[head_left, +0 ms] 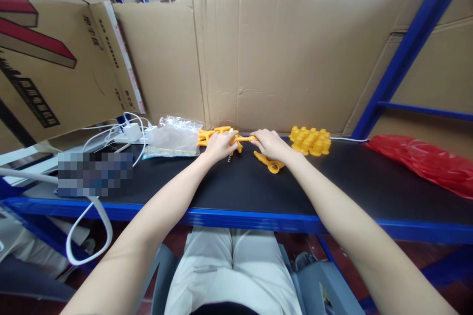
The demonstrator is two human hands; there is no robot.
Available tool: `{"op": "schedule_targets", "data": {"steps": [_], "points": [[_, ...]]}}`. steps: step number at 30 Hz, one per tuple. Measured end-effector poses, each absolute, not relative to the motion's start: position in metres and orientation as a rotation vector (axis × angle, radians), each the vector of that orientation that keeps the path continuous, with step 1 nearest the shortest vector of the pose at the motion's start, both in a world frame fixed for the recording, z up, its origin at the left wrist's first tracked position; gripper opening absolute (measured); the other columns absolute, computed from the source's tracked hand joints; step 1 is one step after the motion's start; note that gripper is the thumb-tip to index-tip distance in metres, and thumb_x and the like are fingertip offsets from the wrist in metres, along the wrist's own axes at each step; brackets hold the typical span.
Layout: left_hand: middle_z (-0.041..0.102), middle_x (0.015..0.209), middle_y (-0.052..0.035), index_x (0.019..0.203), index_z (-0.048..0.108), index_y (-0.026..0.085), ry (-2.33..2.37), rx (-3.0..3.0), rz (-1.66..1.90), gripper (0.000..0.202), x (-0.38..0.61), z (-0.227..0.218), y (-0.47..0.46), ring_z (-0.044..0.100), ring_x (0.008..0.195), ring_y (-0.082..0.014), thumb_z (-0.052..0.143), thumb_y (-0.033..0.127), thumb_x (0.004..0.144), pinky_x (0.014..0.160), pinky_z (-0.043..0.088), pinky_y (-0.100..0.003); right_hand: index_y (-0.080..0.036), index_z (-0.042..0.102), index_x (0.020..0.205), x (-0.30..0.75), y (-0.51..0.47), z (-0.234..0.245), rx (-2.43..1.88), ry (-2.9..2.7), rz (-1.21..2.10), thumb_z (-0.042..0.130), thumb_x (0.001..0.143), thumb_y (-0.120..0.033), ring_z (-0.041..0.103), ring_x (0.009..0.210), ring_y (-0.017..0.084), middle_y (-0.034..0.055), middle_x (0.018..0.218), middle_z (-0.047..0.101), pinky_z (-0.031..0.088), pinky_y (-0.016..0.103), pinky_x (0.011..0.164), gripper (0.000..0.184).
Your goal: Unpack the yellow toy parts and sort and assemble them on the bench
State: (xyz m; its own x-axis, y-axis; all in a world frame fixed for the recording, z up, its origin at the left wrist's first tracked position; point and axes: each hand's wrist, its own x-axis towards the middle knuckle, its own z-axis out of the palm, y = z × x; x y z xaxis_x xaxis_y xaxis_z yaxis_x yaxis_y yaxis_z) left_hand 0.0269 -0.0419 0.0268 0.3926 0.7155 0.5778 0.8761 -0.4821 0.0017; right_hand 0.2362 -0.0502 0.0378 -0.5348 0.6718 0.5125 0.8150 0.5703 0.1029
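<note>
A thin yellow plastic rod (pixel 245 138) with a ribbed look spans the gap between my hands above the black tabletop. My left hand (pixel 219 145) is closed around its left end, and the fingers of my right hand (pixel 272 142) pinch the right end. Just behind my left hand lie several branching yellow plastic parts (pixel 209 135), partly covered by it. A yellow plastic piece with a round ring-like end (pixel 274 166) rests on the table below my right hand. To the right of that hand stands a cluster of yellow peg-like pieces (pixel 311 141).
A clear plastic bag (pixel 175 138) lies left of the parts, near white chargers and cables (pixel 132 132). A blurred-out item (pixel 95 173) is at the left. A red plastic bag (pixel 421 161) sits at the right. Cardboard (pixel 288 59) walls the back; a blue edge (pixel 251 220) runs along the front.
</note>
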Motion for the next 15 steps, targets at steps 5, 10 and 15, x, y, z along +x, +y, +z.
{"op": "schedule_targets", "data": {"steps": [5,10,15], "points": [[0.069,0.106,-0.0063,0.125,0.055,0.023,-1.423,-2.353,-0.726,0.043,0.03,0.028,-0.044,0.063,0.097,-0.0222,0.05,0.03,0.083,0.082,0.045,-0.032,-0.016,0.056,0.104,0.235,-0.053,0.041,-1.227,-2.386,-0.523,0.046,0.09,-0.026,0.054,0.094,0.025,0.0103,0.1,0.064,0.031,0.035,0.077,0.019],[0.07,0.101,-0.0059,0.123,0.058,0.024,-1.472,-2.331,-0.754,0.042,0.028,0.029,-0.044,0.064,0.093,-0.0222,0.052,0.033,0.082,0.08,0.046,-0.032,-0.017,0.052,0.1,0.242,-0.054,0.043,-1.214,-2.321,-0.563,0.046,0.086,-0.02,0.055,0.088,0.024,0.0108,0.097,0.064,0.03,0.034,0.075,0.015],[0.071,0.095,-0.0066,0.118,0.062,0.024,-1.62,-2.245,-0.829,0.036,0.018,0.028,-0.035,0.065,0.089,-0.0221,0.05,0.031,0.084,0.079,0.048,-0.032,-0.019,0.05,0.098,0.252,-0.048,0.042,-1.238,-2.25,-0.478,0.048,0.085,-0.024,0.058,0.086,0.024,0.0098,0.095,0.065,0.032,0.035,0.076,0.015]]}}
